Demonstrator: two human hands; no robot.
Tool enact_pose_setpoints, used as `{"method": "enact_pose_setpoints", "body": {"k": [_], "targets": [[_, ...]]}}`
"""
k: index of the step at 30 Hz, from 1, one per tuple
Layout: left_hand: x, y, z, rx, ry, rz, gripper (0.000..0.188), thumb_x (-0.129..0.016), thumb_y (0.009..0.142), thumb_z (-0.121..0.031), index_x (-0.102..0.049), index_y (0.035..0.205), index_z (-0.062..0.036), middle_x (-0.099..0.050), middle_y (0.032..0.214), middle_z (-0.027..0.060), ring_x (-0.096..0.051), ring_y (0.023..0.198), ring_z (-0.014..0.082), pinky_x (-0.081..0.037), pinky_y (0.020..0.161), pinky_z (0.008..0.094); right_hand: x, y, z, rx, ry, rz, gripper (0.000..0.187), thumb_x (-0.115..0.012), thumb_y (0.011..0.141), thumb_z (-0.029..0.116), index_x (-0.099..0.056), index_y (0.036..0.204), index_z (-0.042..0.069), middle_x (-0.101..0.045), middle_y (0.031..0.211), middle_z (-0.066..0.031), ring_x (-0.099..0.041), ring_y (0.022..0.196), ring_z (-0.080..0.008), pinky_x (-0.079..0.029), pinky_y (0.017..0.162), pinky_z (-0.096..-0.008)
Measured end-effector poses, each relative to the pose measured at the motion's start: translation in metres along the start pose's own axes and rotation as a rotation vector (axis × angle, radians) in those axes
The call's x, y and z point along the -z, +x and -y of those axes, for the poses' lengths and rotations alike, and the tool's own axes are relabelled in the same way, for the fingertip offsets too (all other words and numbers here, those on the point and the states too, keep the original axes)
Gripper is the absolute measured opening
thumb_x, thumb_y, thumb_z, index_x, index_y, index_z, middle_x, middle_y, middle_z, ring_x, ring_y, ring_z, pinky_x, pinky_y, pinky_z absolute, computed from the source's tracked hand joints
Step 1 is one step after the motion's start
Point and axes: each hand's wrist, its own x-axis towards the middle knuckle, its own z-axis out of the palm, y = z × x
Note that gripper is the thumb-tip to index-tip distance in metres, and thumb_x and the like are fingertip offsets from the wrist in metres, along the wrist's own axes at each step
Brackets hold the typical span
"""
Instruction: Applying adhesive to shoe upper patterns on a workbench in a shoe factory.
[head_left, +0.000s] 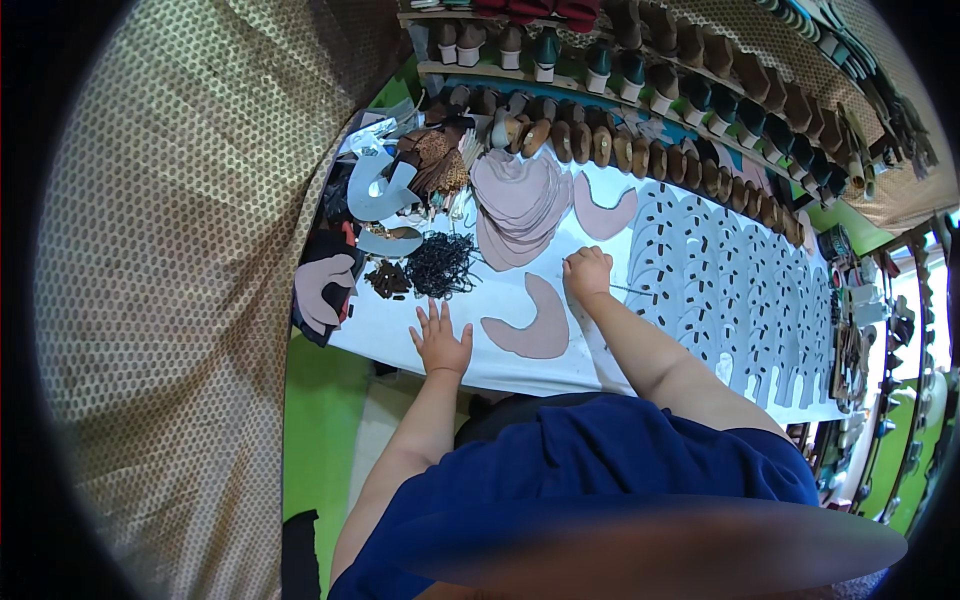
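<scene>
My left hand (441,341) rests on the near part of the white tabletop (385,338), fingers spread and nothing in it. To its right lies a pinkish-beige curved cut piece (545,325), like a shoe upper. My right hand (588,273) is closed just beyond that piece. A thin dark rod (632,290), perhaps a slim tool, sticks out from it to the right; its other end is hidden in the fist. Beyond the left hand are a heap of black cords (442,263) and a small pile of dark brown bits (386,279).
A fanned stack of beige pieces (520,205) and one single piece (605,207) lie farther back. Rows of grey pieces with small dark bits (730,290) cover the right side. Shoes stand on shelves (500,75) behind. A patterned curtain (190,300) hangs at left.
</scene>
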Motion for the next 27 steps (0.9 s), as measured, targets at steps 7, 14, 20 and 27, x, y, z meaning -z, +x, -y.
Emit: {"method": "enact_pose_setpoints", "body": {"k": [7,14,20,27], "targets": [[-0.001,0.002,0.002,-0.013,-0.003,-0.015,0.073,-0.055,0.091,-0.048,-0.036,0.151,-0.0109,-0.021,0.162,0.0107,-0.009,0.151,0.0335,-0.004,0.119,0.0566,-0.005,0.006,0.008,-0.067,-0.018,0.006,0.012,-0.068,0.078,0.023,-0.075,0.080,0.013,-0.067,0.090,-0.0018,-0.058,0.100,-0.0238,-0.040,0.087,-0.0427],[-0.001,-0.002,0.005,-0.065,-0.036,-0.053,0.063,-0.057,0.091,-0.043,-0.046,0.145,-0.0122,-0.024,0.161,0.0116,-0.012,0.150,0.0354,-0.006,0.118,0.0575,0.008,-0.004,0.027,-0.025,0.252,-0.146,0.010,-0.071,0.072,0.021,-0.073,0.072,0.012,-0.068,0.081,-0.0038,-0.062,0.090,-0.0252,-0.045,0.080,-0.0423],[0.000,-0.011,0.011,-0.354,-0.116,-0.135,0.035,-0.062,0.085,-0.034,-0.071,0.119,-0.0327,-0.035,0.155,0.0141,-0.022,0.146,0.0408,-0.011,0.117,0.0585,0.001,-0.041,0.076,0.239,0.477,-0.059,0.012,-0.074,0.070,0.022,-0.071,0.065,0.012,-0.067,0.071,-0.0055,-0.063,0.076,-0.0278,-0.050,0.069,-0.0442],[0.007,-0.009,0.006,-0.419,-0.094,-0.075,0.032,-0.064,0.085,-0.038,-0.073,0.116,-0.0344,-0.036,0.155,0.0151,-0.023,0.146,0.0411,-0.012,0.116,0.0605,0.007,-0.053,0.123,0.397,0.467,0.087,0.011,-0.071,0.072,0.021,-0.071,0.065,0.012,-0.067,0.074,-0.0044,-0.062,0.081,-0.0261,-0.045,0.073,-0.0427]]}}
